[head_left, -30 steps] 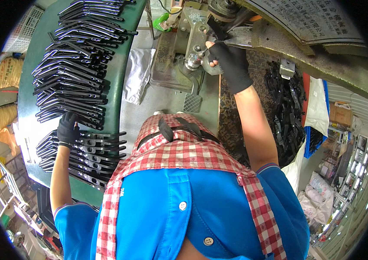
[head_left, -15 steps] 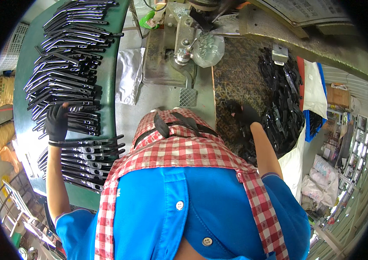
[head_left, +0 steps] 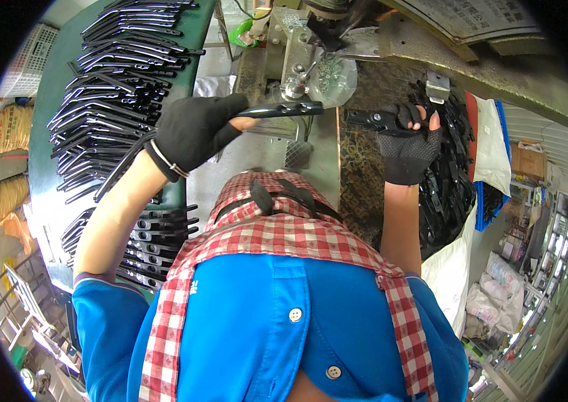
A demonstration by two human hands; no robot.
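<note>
My left hand (head_left: 197, 130), in a black fingerless glove, is wrapped round a long black metal bar (head_left: 287, 109). The bar's holed end points right, and its other end trails back past my wrist. Facing it across a small gap, my right hand (head_left: 408, 151) grips a shorter black part (head_left: 367, 119) with a round rivet or hole in it. That part's full shape is hidden by my gloved fingers. Both pieces hang in front of the machine's metal post (head_left: 297, 84). Rows of similar bent bars (head_left: 106, 124) lie on the green table (head_left: 46, 120) to the left.
Beside the post sits a clear plastic bag (head_left: 337, 80) of small metal pieces. A heap of black parts (head_left: 448, 174) fills the right side, with a metal block (head_left: 438, 87) at its far end. Overhead at the right runs a thick machine beam (head_left: 498, 87). More holed bars (head_left: 156, 244) lie near left.
My left hand has come off the table rows toward the middle, now carrying a bar. My right hand has risen from the brown board, holding a black part toward the bar's end.
</note>
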